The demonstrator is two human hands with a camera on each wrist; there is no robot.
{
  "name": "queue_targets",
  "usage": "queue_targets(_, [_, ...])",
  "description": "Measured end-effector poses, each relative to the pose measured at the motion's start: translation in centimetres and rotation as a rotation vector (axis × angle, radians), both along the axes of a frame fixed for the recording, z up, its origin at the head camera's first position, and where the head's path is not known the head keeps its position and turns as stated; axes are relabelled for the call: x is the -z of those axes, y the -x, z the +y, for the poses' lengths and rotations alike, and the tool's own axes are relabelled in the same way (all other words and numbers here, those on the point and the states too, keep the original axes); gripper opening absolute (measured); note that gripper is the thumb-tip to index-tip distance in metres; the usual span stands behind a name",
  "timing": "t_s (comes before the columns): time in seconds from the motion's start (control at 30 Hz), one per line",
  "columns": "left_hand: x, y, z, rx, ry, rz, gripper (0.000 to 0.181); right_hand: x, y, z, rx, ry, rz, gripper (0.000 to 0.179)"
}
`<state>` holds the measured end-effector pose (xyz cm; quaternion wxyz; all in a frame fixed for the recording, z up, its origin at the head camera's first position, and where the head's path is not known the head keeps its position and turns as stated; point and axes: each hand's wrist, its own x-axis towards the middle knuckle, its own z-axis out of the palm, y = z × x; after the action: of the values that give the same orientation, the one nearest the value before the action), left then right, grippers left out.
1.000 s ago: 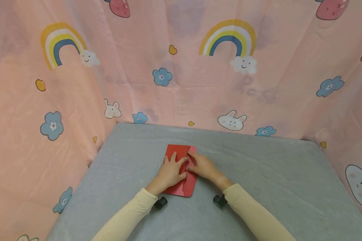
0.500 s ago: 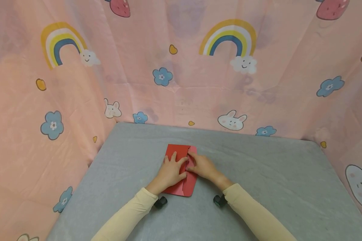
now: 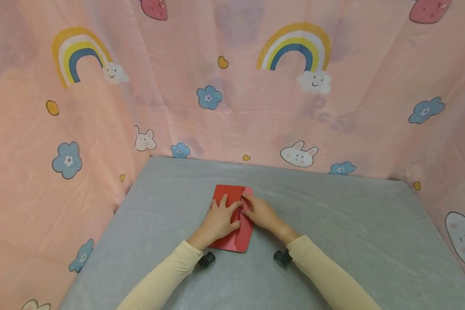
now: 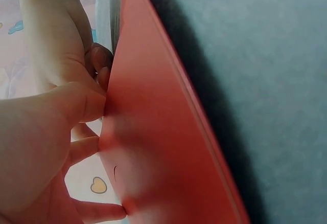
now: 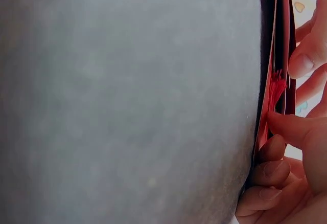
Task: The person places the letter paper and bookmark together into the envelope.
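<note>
A red envelope (image 3: 227,193) with a pinkish flap along its right side lies on the grey table. My left hand (image 3: 217,221) rests on it with fingers spread; its thumb and index finger are by the envelope's opening. From the right, my right hand (image 3: 261,213) reaches to that opening with bent fingers. In the right wrist view the edge stands apart and a red tassel (image 5: 277,87) shows inside. My right thumb (image 5: 291,127) meets the tassel's lower end, the other fingers curled below. What else the envelope contains is hidden. The left wrist view shows the envelope's smooth face (image 4: 153,106).
The grey cloth-covered table (image 3: 352,224) stretches around the envelope. Behind and beside it hangs a pink curtain (image 3: 240,129) printed with rainbows, flowers and rabbits. Small dark wrist cameras (image 3: 206,260) sit below both wrists.
My right thumb has drawn slightly up toward the index finger at the opening. My left hand and the envelope stay in place.
</note>
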<state>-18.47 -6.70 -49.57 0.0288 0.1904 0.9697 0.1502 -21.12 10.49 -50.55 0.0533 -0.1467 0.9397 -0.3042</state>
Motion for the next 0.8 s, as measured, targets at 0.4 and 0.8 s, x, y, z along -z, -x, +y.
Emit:
queue_targets(0.4, [-0.2,-0.2,-0.1,0.000,-0.006,-0.016,0.057,0.4,-0.3,-0.5,0.049,-0.017,0.009,0.067])
queue_targets(0.8, [0.0,-0.2,0.0,0.000,0.025,-0.022,0.058,0.1,-0.6,0.4,0.018,0.056,-0.003,0.071])
